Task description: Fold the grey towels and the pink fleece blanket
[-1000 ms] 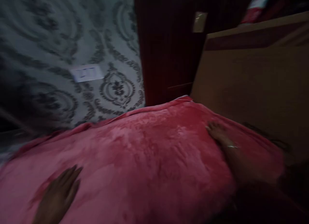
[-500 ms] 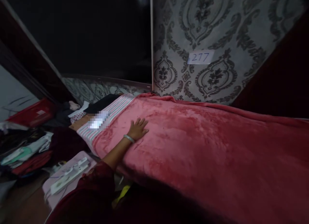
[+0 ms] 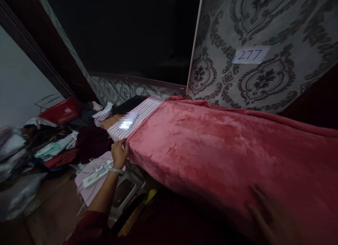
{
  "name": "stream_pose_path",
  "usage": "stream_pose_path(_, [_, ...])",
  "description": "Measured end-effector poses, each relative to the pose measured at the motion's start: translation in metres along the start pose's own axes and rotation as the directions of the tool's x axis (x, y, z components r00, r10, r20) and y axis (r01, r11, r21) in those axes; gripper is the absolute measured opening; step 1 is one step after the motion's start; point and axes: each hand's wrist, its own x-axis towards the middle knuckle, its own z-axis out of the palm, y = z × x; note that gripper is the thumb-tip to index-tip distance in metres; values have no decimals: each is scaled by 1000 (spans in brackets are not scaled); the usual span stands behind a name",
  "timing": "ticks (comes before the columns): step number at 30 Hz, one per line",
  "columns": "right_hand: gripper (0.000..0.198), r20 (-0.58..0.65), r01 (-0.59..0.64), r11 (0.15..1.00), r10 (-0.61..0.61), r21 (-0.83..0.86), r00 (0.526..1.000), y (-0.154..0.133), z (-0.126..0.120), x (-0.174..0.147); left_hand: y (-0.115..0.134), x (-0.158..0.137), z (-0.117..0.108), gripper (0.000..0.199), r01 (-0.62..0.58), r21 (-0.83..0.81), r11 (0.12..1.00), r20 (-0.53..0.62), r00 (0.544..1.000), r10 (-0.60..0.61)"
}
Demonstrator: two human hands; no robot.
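A pink-red plush blanket [image 3: 200, 150] is spread over a long raised surface. At its far left end a striped cloth [image 3: 148, 109] shows from under it, with a bright pixelated patch on top. My left hand [image 3: 120, 154], with a bracelet on the wrist, is at the blanket's near left corner. Its fingers are curled on the edge there, beside the striped cloth. Low on the right, my right hand [image 3: 271, 213] is over the blanket, smeared by motion, with its fingers stretched and apart. Whether it presses on the blanket is unclear.
A white power strip [image 3: 96, 176] lies on a pink stool [image 3: 91, 194] beside my left forearm. Piled clothes [image 3: 60, 150] and a red basket [image 3: 62, 109] are at the left. A large dark screen [image 3: 126, 33] and patterned wall [image 3: 224, 76] stand behind the blanket.
My left hand has left the blanket's top and moved to its near left corner, where the fingers have curled. My right hand has come into view. The camera has turned left.
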Motion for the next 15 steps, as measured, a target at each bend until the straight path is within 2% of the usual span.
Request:
stream_pose_path(3, [48, -1, 77, 997, -77, -17, 997, -34, 9, 11, -3, -7, 2, 36, 157, -301, 940, 0, 986, -165])
stream_pose_path(5, [46, 3, 81, 997, -81, -10, 997, -46, 10, 11, -2, -14, 3, 42, 237, -455, 858, 75, 971, -229])
stream_pose_path(10, [31, -26, 85, 996, -84, 10, 996, -45, 12, 6, 1, -26, 0, 58, 334, -628, 703, 324, 933, -155])
stream_pose_path(13, [29, -23, 139, 989, -138, 51, 990, -40, 14, 13, 5, -23, -10, 56, 359, -699, 619, 317, 931, -183])
stream_pose_path(15, [29, -34, 157, 984, -154, 82, 987, -40, 12, 21, 7, -16, -20, 53, 340, -714, 612, 267, 940, -212])
